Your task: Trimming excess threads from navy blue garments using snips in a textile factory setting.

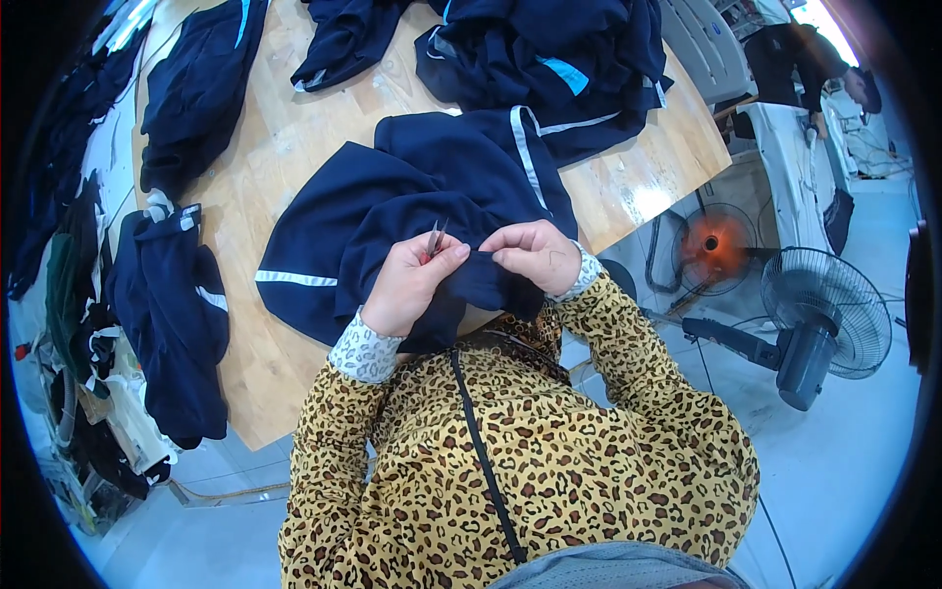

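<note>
A navy blue garment (392, 211) with white stripes lies bunched at the table's near edge, part of it hanging toward me. My left hand (404, 283) is closed around small thread snips (435, 240), their blades pointing up and away. The thumb and forefinger of that hand also pinch the garment's edge. Just to the right, my right hand (535, 257) pinches the same edge between thumb and fingers, a short stretch of cloth held between both hands. Whether the snips' handles are squeezed is hidden by the palm.
More navy garments (549, 49) are heaped on the wooden table (294, 128), and one (167, 314) drapes over its left edge. A grey standing fan (814, 314) and an orange-centred fan (714, 243) stand right. Beyond them a person (800, 59) bends over a white surface.
</note>
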`<action>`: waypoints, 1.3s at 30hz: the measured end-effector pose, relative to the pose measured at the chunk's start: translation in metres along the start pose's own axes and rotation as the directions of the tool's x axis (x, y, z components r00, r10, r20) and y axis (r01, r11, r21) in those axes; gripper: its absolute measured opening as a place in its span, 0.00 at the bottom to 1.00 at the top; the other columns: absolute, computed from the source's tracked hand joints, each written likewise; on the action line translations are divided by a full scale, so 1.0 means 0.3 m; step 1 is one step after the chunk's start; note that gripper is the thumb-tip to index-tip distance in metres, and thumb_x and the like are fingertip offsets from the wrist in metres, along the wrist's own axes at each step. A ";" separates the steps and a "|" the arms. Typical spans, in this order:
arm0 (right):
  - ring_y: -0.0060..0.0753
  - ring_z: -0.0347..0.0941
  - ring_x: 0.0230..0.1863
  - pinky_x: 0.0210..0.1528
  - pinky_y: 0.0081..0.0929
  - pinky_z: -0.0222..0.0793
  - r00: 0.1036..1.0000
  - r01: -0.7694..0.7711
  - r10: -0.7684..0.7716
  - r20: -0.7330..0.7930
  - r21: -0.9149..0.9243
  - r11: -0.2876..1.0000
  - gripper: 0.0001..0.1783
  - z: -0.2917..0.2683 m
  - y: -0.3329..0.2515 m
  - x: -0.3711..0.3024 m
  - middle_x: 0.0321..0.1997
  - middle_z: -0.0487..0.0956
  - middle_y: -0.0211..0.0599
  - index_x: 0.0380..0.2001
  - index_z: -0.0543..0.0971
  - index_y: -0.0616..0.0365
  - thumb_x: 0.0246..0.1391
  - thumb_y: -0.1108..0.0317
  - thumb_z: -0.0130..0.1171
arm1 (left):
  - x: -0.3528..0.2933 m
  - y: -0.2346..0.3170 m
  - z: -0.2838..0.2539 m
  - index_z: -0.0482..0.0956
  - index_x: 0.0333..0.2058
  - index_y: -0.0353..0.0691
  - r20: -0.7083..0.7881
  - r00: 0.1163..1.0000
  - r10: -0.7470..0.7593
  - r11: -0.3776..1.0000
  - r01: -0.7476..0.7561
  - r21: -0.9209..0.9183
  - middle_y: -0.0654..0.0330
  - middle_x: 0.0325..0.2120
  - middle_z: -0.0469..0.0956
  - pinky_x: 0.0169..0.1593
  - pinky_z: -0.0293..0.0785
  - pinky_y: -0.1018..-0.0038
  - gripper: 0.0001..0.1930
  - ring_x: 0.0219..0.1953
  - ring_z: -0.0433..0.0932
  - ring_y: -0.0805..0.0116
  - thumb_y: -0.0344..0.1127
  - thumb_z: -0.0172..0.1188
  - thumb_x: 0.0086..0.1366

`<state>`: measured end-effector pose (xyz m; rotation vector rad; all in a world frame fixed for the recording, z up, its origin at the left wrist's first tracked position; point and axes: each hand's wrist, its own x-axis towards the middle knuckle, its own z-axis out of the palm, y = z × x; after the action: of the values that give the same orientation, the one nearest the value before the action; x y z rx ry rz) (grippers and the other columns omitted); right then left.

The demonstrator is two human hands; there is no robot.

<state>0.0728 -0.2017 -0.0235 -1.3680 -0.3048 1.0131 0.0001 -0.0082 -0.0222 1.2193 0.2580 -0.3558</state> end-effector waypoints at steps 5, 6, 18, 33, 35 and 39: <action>0.12 0.68 0.34 0.39 0.12 0.64 0.999 -0.040 0.041 0.009 -0.123 0.992 0.09 0.003 -0.009 0.004 0.32 0.76 0.24 0.38 0.76 0.64 0.54 0.72 0.55 | 0.010 -0.022 -0.006 0.76 0.31 0.41 -0.031 0.997 0.078 0.996 -0.077 0.037 0.78 0.18 0.65 0.18 0.48 0.88 0.06 0.16 0.55 0.90 0.36 0.58 0.61; 0.12 0.68 0.35 0.40 0.12 0.64 0.997 -0.038 0.048 0.063 -0.149 0.988 0.09 0.000 -0.004 0.007 0.33 0.76 0.25 0.38 0.76 0.64 0.54 0.72 0.55 | 0.009 -0.019 -0.006 0.76 0.31 0.41 -0.032 0.997 0.077 0.996 -0.076 0.039 0.78 0.18 0.65 0.18 0.48 0.88 0.06 0.16 0.55 0.90 0.36 0.58 0.61; 0.28 0.68 0.50 0.54 0.22 0.61 0.939 0.269 -0.335 0.081 0.438 0.858 0.09 0.016 0.120 0.035 0.50 0.72 0.40 0.37 0.76 0.65 0.52 0.78 0.55 | 0.014 -0.041 0.011 0.74 0.33 0.40 -0.015 0.995 -0.103 0.981 0.099 -0.168 0.75 0.16 0.67 0.18 0.51 0.87 0.05 0.14 0.59 0.87 0.32 0.59 0.60; 0.13 0.69 0.32 0.36 0.12 0.65 0.954 0.284 -0.289 -0.075 -0.067 0.956 0.07 0.025 0.086 0.021 0.31 0.76 0.25 0.32 0.78 0.64 0.48 0.75 0.61 | -0.017 0.004 0.047 0.74 0.26 0.33 0.039 0.804 0.593 0.539 -0.432 0.724 0.57 0.25 0.71 0.25 0.67 0.76 0.04 0.21 0.71 0.66 0.24 0.60 0.52; 0.13 0.69 0.32 0.36 0.12 0.65 0.956 0.281 -0.285 -0.075 -0.064 0.958 0.06 0.024 0.084 0.021 0.30 0.76 0.24 0.32 0.78 0.64 0.48 0.75 0.61 | -0.018 0.006 0.070 0.70 0.27 0.34 0.115 0.741 0.662 0.385 -0.468 0.795 0.55 0.25 0.69 0.26 0.69 0.72 0.07 0.22 0.72 0.61 0.23 0.59 0.49; 0.14 0.70 0.33 0.37 0.12 0.65 0.968 0.230 -0.233 -0.098 -0.036 0.972 0.07 0.019 0.079 0.017 0.30 0.77 0.25 0.33 0.78 0.64 0.49 0.75 0.60 | 0.019 -0.002 0.042 0.70 0.29 0.35 0.045 0.830 0.556 0.677 -0.484 0.555 0.62 0.22 0.68 0.23 0.64 0.79 0.04 0.19 0.67 0.73 0.27 0.56 0.57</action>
<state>0.0617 -0.1972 -0.0453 -1.3655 -0.3923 0.7457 0.0051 -0.0211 -0.0208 1.8262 -0.1108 0.1798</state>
